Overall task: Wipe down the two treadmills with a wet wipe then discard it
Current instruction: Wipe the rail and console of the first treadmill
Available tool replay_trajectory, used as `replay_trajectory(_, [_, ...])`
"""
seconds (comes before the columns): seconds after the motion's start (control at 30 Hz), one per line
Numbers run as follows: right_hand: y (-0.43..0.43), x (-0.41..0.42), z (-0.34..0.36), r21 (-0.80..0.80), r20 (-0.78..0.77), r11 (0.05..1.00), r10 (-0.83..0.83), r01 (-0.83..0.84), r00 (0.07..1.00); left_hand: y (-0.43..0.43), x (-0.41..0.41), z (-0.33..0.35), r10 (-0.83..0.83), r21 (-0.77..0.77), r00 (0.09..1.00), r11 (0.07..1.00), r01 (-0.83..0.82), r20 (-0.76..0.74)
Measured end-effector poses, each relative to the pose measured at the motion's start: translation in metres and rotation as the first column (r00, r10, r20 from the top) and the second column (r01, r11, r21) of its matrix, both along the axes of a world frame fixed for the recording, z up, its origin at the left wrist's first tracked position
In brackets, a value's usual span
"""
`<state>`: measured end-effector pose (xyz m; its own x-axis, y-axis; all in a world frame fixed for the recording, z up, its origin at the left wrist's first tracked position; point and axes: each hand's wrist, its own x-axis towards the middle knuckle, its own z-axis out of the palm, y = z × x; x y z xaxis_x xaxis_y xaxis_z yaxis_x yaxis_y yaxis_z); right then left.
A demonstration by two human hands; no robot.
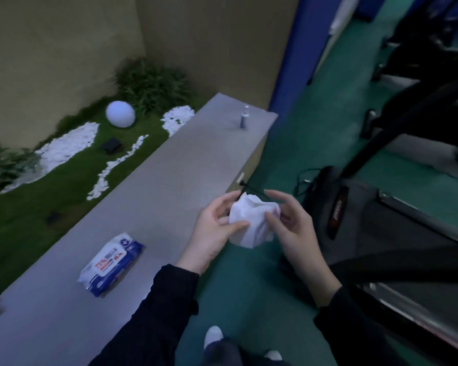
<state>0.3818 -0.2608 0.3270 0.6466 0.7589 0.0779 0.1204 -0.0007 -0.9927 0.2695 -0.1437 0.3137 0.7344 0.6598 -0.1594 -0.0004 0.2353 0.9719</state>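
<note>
Both hands pinching one crumpled wet wipe [251, 223] above green floor [280, 143], just off counter edge [196, 165]: left hand [214, 231] and right hand [291, 228] half curled, fingertips on it. Treadmill [381, 223] close right; wipes pack [111, 264] on counter.

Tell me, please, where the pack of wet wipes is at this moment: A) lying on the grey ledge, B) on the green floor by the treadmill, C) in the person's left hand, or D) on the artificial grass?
A: the pack of wet wipes lies flat on the grey ledge, apart from both hands, which hold only a crumpled wet wipe.
</note>
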Motion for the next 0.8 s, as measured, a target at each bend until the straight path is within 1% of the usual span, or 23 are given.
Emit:
replay_trajectory(0.1, [-0.04,0.011,0.006,-0.068,0.049,0.993,-0.091,0.095,0.995,-0.021,0.017,0.002,-0.13,0.076,0.991,0.988,0.133,-0.044])
replay_trajectory(0.17, [-0.069,0.016,0.009,-0.103,0.056,0.982,-0.154,0.159,0.986,-0.039,0.029,0.004,-0.213,0.146,0.974,0.964,0.222,-0.074])
replay_trajectory(0.27, [-0.111,0.021,0.013,-0.128,0.088,0.953,-0.266,0.276,0.96,-0.069,0.045,0.007,-0.289,0.221,0.953,0.927,0.303,-0.096])
replay_trajectory(0.33, [-0.139,0.022,0.014,-0.117,0.107,0.93,-0.336,0.347,0.936,-0.089,0.054,0.009,-0.32,0.248,0.941,0.908,0.337,-0.109])
replay_trajectory(0.43, [-0.178,0.017,0.018,-0.117,0.091,0.921,-0.363,0.372,0.927,-0.12,0.062,0.013,-0.352,0.299,0.927,0.877,0.376,-0.131])
replay_trajectory(0.53, [-0.215,0.014,0.018,-0.177,0.133,0.887,-0.407,0.426,0.904,-0.151,0.068,0.018,-0.389,0.332,0.908,0.845,0.419,-0.154])
replay_trajectory(0.7, [-0.276,0.012,0.017,-0.244,0.079,0.875,-0.412,0.418,0.908,-0.203,0.083,0.029,-0.415,0.408,0.893,0.795,0.448,-0.172])
replay_trajectory(0.73, [-0.288,0.013,0.017,-0.261,0.087,0.863,-0.426,0.433,0.901,-0.215,0.088,0.03,-0.421,0.432,0.891,0.782,0.45,-0.168])
replay_trajectory(0.8, [-0.312,0.014,0.019,-0.281,0.166,0.821,-0.469,0.497,0.867,-0.238,0.096,0.031,-0.442,0.485,0.882,0.742,0.462,-0.164])
